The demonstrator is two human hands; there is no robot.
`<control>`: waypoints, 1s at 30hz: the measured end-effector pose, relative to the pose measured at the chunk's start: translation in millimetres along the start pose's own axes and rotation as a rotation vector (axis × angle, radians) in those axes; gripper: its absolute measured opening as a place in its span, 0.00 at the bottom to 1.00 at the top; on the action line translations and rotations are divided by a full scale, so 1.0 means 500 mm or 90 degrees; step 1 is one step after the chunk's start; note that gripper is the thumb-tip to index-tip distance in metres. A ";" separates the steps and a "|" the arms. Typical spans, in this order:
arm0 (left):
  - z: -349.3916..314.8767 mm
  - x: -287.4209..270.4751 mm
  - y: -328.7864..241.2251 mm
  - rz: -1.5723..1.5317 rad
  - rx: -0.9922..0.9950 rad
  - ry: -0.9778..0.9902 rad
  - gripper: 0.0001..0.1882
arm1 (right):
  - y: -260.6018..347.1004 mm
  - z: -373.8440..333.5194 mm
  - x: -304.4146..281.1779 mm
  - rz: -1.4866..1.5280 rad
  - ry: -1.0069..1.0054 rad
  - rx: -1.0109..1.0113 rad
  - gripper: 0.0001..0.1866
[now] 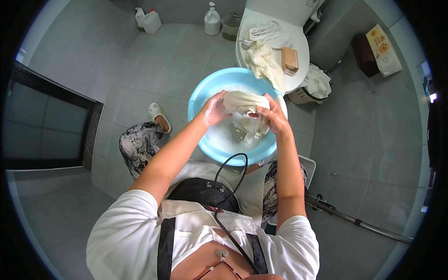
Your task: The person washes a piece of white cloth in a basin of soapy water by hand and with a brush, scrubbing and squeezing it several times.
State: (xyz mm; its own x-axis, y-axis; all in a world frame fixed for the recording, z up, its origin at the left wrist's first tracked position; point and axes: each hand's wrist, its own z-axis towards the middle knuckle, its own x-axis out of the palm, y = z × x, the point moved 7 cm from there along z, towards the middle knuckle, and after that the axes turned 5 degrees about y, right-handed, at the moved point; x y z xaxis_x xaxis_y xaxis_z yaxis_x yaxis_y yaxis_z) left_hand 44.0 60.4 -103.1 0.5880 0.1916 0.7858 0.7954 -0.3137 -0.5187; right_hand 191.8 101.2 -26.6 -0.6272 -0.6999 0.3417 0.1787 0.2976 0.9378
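**One pale cloth [245,99], one blue basin [219,80]**

So the left hand [215,109] and right hand [276,117] are both clamped on that single cloth, one at each side, right over the sudsy water. Toilet lid [301,42] beyond has two more cloths, one white cloth [269,33], one cream cloth [262,59], plus one box [290,61]. Also one pump bottle [212,22]. Writing-wise, one packet [385,49] at right carries coloured print.

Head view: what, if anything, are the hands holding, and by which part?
An off-white cloth, over the light-blue basin: the left hand holds its left end, the right hand its right end.
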 end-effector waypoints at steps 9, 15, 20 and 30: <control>0.014 0.029 -0.015 -0.022 0.012 0.058 0.17 | 0.015 0.005 -0.062 -0.338 -0.199 0.090 0.12; 0.028 0.043 -0.015 -0.039 -0.026 0.061 0.16 | 0.041 -0.003 -0.017 -0.528 -0.255 -0.130 0.21; 0.081 0.016 0.004 0.003 0.074 -0.092 0.17 | 0.058 -0.019 0.110 -0.611 -0.313 -0.335 0.15; 0.057 0.085 0.044 -0.039 0.058 -0.135 0.15 | 0.031 0.012 0.034 -0.606 -0.419 -0.395 0.11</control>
State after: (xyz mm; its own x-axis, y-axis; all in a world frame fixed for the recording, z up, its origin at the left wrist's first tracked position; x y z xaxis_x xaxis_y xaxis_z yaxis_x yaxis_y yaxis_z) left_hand 90.5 87.9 -90.7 0.5484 0.4023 0.7331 0.8348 -0.2127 -0.5077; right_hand 179.1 97.8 -6.5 -0.9188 0.0300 -0.3935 -0.3306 -0.6030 0.7260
